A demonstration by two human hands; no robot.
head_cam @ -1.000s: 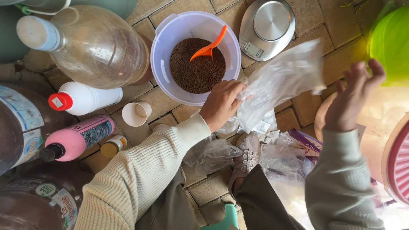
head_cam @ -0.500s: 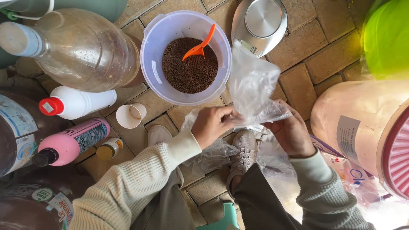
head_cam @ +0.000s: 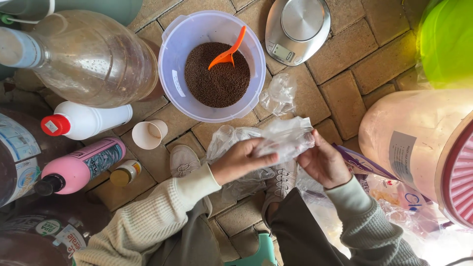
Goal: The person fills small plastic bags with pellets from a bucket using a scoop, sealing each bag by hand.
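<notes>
Brick floor (head_cam: 345, 54), left hand (head_cam: 239, 160), right hand (head_cam: 322, 162) pinching clear plastic bag (head_cam: 286, 138), pink bottle (head_cam: 84, 165) left.

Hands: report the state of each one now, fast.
Left hand: closed on the crumpled clear plastic bag.
Right hand: fingers curled, gripping the same bag from the other side.

At twelve o'clock, tub (head_cam: 172, 74) of brown granules with orange scoop (head_cam: 227, 50); at one, kitchen scale (head_cam: 297, 29); at nine, pink bottle (head_cam: 79, 165), possibly shampoo.
</notes>
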